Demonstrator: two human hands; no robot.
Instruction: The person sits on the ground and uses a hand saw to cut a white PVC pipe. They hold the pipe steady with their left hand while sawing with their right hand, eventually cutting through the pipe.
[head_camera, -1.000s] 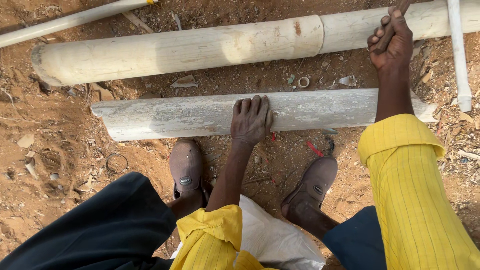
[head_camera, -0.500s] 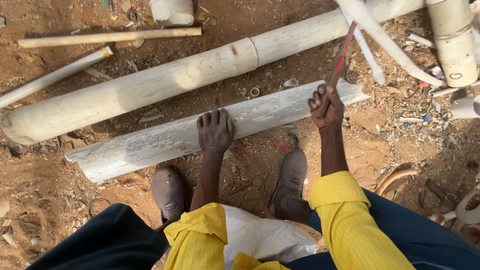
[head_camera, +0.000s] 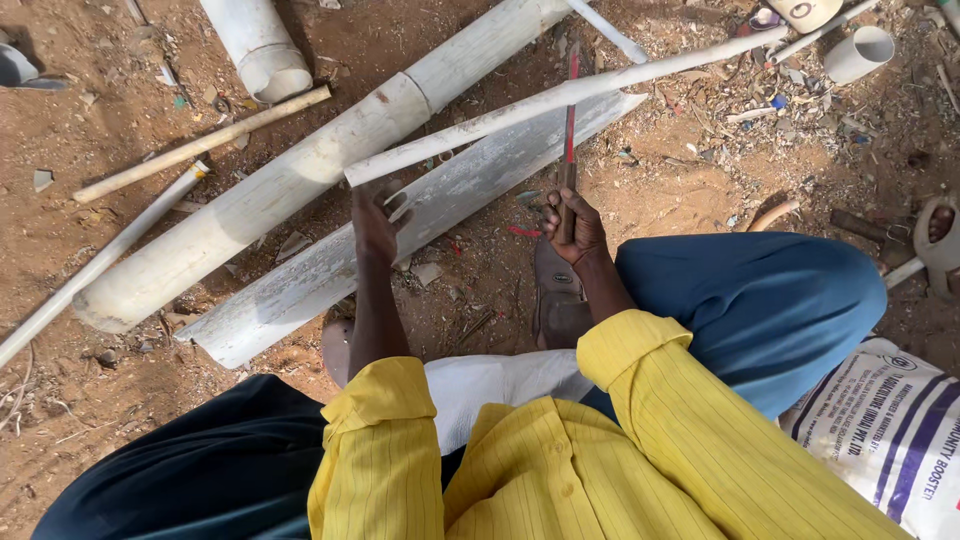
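- Left hand (head_camera: 375, 222) closes round the near end of a thin white strip (head_camera: 560, 100), which slants up toward the ground's top right corner
- Right hand (head_camera: 572, 228) grips a red-bladed saw (head_camera: 570, 120), blade pointing up across the strip
- Split white pipe half (head_camera: 400, 230) lies under both hands on the bare dirt (head_camera: 700, 190), just beside a long round pipe (head_camera: 300, 180)
- A shoe (head_camera: 556, 300) sits below the right hand
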